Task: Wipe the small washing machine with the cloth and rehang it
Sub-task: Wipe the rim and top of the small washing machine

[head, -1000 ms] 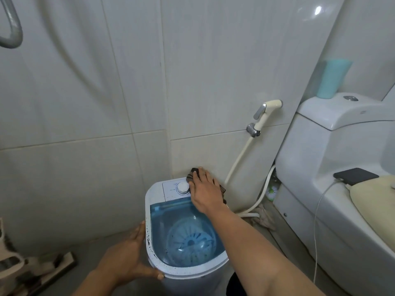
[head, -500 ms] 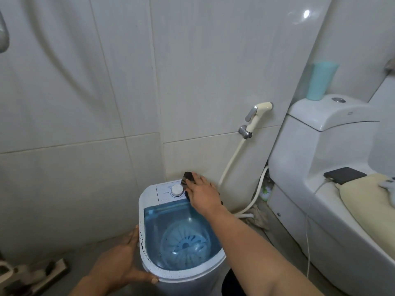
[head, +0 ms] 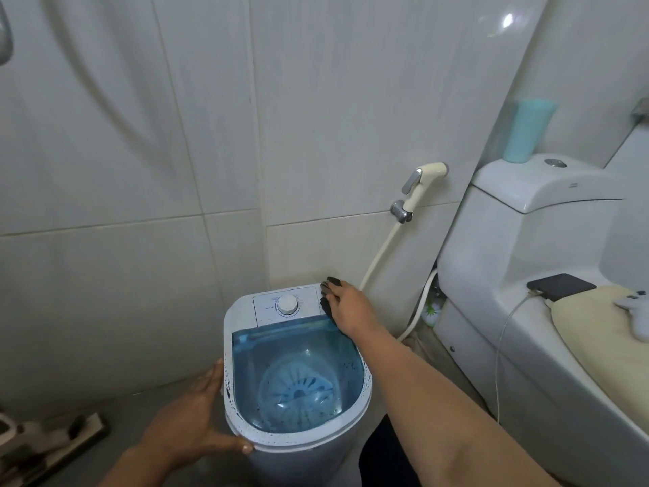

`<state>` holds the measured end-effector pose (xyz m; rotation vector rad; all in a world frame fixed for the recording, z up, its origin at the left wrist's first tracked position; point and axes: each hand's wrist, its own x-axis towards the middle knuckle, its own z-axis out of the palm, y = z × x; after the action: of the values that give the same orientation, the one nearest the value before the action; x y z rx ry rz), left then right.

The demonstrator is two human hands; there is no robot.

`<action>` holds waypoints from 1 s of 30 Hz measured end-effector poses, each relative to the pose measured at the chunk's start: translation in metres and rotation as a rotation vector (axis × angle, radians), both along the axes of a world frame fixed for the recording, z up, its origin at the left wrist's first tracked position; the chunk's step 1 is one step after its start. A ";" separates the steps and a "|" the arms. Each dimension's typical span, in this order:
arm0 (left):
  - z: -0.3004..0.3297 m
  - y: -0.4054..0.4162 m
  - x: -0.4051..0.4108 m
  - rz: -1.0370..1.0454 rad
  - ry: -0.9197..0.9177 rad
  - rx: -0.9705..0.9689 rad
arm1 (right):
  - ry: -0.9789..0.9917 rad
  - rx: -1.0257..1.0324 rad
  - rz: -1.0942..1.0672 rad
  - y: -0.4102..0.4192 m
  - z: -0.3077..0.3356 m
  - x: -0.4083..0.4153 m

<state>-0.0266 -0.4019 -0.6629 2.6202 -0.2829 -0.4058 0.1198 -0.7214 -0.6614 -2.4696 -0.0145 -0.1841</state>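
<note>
At the back right corner of the small washing machine (head: pixel 298 374), my right hand (head: pixel 347 307) presses the dark cloth (head: pixel 326 304) flat. My left hand (head: pixel 189 427), open, braces its side. Wiping leftward could knock the dial (head: pixel 287 304).

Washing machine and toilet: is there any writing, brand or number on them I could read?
None can be read.
Washing machine control panel: small print beside the dial, too blurred.
Toilet tank: a tiny mark near the lid's edge, too small.
</note>
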 end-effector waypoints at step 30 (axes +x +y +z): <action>-0.004 -0.002 0.009 -0.056 0.065 0.134 | -0.173 0.323 -0.310 0.000 -0.023 -0.124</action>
<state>-0.0175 -0.4037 -0.6673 2.7280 -0.3183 -0.5457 -0.0047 -0.7210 -0.6845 -2.1155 0.3017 -0.4932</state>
